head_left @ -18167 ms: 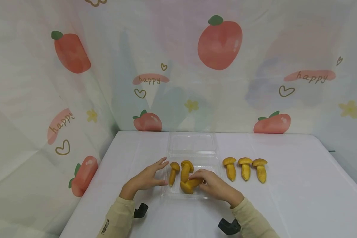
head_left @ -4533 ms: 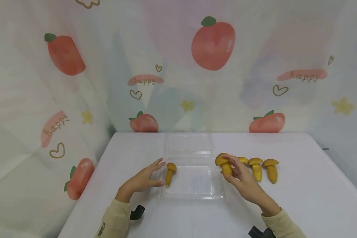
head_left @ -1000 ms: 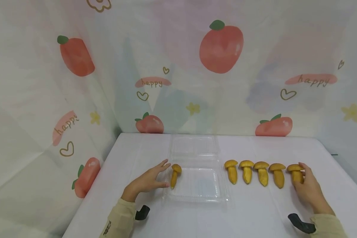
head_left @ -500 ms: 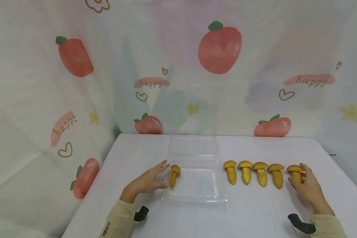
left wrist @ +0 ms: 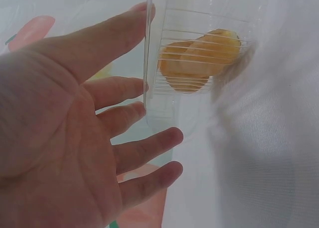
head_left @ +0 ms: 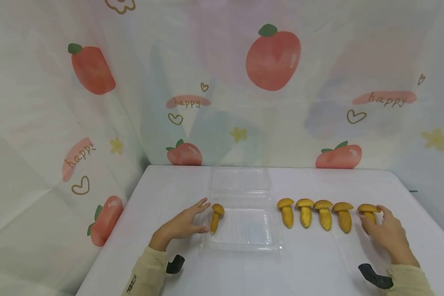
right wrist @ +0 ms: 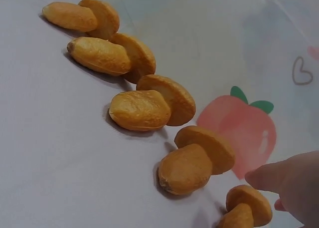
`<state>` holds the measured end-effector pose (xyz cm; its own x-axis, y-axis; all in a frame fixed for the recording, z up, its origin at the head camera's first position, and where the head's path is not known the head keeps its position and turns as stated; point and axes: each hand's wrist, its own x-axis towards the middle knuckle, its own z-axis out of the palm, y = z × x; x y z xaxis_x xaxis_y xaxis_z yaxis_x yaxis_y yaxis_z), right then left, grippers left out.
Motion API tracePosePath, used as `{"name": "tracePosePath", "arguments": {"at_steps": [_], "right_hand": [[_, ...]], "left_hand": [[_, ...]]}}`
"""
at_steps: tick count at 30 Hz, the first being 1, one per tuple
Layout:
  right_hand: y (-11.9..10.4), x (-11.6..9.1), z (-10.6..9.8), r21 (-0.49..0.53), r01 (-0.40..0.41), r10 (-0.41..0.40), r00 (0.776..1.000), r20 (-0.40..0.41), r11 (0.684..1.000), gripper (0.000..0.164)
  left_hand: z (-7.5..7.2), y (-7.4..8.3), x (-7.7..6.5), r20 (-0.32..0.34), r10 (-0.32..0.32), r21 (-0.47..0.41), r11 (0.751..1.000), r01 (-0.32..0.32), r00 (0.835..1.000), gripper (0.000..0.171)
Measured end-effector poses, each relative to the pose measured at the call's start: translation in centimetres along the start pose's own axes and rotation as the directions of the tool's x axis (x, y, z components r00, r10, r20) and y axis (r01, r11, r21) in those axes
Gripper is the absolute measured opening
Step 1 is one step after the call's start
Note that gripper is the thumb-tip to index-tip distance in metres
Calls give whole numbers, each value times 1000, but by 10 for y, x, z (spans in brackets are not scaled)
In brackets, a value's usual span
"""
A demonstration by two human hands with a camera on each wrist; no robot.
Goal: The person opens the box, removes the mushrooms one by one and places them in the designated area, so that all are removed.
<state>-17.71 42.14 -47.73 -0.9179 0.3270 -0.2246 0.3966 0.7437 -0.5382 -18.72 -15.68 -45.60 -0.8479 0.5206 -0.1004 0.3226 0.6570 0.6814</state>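
My left hand (head_left: pixel 183 224) is spread beside the clear plastic clamshell box (head_left: pixel 240 248), thumb and fingertips right at its left rim. In the left wrist view the fingers (left wrist: pixel 149 143) are extended around that rim. Inside the box, at its left side, lies one yellow-brown mushroom (head_left: pixel 216 218). My right hand (head_left: pixel 388 234) is around the rightmost mushroom (head_left: pixel 369 209) on the table, fingers loosely spread. In the right wrist view a fingertip (right wrist: pixel 259 178) stands apart from that mushroom's cap (right wrist: pixel 251 203). Part of its stem is hidden by the hand.
Several more mushrooms (head_left: pixel 324 216) lie in a row right of the box, caps toward the back. The box's lid (head_left: pixel 240 181) lies folded open behind it. A patterned backdrop (head_left: pixel 281 123) rises along the back and left edges of the white table (head_left: pixel 299 267).
Two mushrooms have gone from the box to the row on the table. The right hand carried one at 4.5 seconds ago; now its fingers have loosened from the rightmost one. The left hand stays put.
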Motion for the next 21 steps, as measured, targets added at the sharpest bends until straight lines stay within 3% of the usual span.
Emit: {"name": "tracePosePath", "arguments": {"at_steps": [10,18,21], "right_hand": [[-17,-12,-5,-8,50,-50,990,-135,999,86],[-46,-24,-3,52,100,-92,986,-141,994,77],[-55,-28,0,59,153,-140,974,-176,987,72]], "left_hand": [[0,0,1,2,-9,1,1000,9,1000,80],[0,1,1,-2,-10,-4,1000,10,1000,80],[0,1,1,0,-7,-3,1000,7,1000,80]]}}
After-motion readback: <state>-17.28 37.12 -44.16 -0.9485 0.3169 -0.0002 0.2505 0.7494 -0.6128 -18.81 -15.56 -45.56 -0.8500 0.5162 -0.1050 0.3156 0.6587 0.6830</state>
